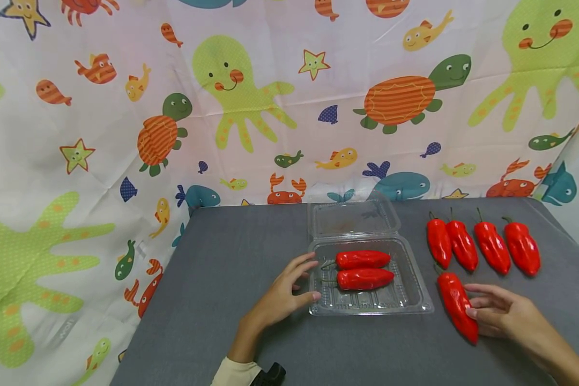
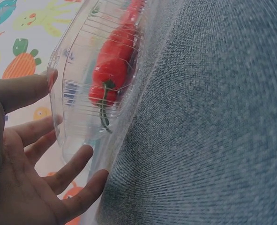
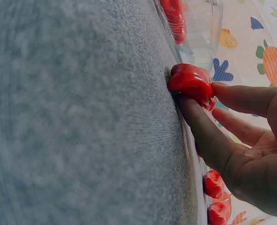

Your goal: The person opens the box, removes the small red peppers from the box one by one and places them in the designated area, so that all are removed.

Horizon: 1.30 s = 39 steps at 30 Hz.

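A clear plastic clamshell box [image 1: 414, 273] lies with its lid [image 1: 352, 220] folded back. Inside it, two red peppers [image 1: 365, 279] rest side by side, green stems pointing left. My left hand [image 1: 286, 292] is at the box's left side, fingers spread and fingertips right at the rim; the left wrist view shows the fingers [image 2: 84, 190] loosely bent beside the clear wall. To the right of the box, my right hand [image 1: 504, 313] pinches another red pepper [image 1: 455, 305] between thumb and fingers, its stem pointing away. In the right wrist view this pepper [image 3: 192, 83] is close to the tabletop.
Several more red peppers [image 1: 492, 247] lie in a row at the back right, stems toward the curtain. A grey cloth [image 1: 241, 241] covers the table. Behind it hangs a white curtain [image 1: 270, 64] printed with sea animals. A dark band [image 1: 268, 373] circles the left wrist.
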### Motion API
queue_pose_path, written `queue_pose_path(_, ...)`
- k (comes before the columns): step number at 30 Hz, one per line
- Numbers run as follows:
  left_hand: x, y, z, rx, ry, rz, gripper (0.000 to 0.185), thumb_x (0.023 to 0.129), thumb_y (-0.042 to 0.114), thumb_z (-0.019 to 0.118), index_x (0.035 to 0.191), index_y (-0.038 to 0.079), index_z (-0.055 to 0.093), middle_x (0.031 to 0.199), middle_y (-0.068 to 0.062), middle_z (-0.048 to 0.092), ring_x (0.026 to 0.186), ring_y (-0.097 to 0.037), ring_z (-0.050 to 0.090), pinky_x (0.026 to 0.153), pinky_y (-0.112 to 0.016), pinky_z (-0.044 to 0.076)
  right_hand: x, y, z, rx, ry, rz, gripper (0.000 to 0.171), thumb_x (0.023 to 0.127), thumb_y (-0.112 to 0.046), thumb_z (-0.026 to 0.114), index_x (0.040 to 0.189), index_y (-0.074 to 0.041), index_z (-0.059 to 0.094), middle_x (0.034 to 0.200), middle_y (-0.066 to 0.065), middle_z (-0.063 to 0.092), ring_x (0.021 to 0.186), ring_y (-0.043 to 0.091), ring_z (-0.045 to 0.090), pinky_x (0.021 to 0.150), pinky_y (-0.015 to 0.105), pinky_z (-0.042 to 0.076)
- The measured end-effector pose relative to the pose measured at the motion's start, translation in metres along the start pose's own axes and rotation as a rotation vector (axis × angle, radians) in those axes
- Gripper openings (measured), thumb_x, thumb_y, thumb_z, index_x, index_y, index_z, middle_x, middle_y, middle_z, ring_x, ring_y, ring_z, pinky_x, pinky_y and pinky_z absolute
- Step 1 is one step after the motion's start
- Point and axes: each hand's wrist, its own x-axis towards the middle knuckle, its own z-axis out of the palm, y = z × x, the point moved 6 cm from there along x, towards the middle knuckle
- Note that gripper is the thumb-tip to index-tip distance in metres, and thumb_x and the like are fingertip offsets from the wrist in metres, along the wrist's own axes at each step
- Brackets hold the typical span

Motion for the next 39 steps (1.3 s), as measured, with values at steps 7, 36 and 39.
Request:
queue_pose_path(7, 0.000, 0.001, 0.000, -0.002, -0.002, 0.010, 0.071, 0.097, 0.038, 0.075, 0.160, 0.020, 0.049, 0.171, 0.013, 0.030, 0.139, -0.023, 0.053, 0.108, -0.051, 0.050, 0.000, 0.004, -0.003, -0.027, 0.000, -0.004, 0.077, 0.100, -0.026, 0.075, 0.156, 0.010, 0.036, 0.109, 0.005, 0.075, 0.093, 0.018, 0.072, 0.078, 0.039, 0.065)
queue_pose_path(36, 0.000, 0.003, -0.001, -0.006, 0.004, 0.017, 0.071, 0.096, 0.035, 0.077, 0.159, 0.019, 0.049, 0.171, 0.012, 0.030, 0.139, -0.024, 0.052, 0.108, -0.053, 0.050, -0.012, -0.033, -0.012, -0.235, 0.123, -0.180, 0.065, 0.104, -0.025, 0.068, 0.151, 0.011, 0.043, 0.130, 0.034, 0.067, 0.098, 0.027, 0.076, 0.076, 0.040, 0.065)
queue_pose_path(39, -0.001, 0.003, -0.001, -0.006, 0.004, 0.017, 0.071, 0.097, 0.035, 0.077, 0.159, 0.019, 0.048, 0.171, 0.013, 0.030, 0.139, -0.024, 0.052, 0.108, -0.053, 0.050, -0.015, -0.039, -0.011, -0.251, 0.148, -0.207, 0.067, 0.103, -0.030, 0.070, 0.152, 0.009, 0.045, 0.132, 0.033, 0.067, 0.099, 0.025, 0.076, 0.076, 0.040, 0.065)
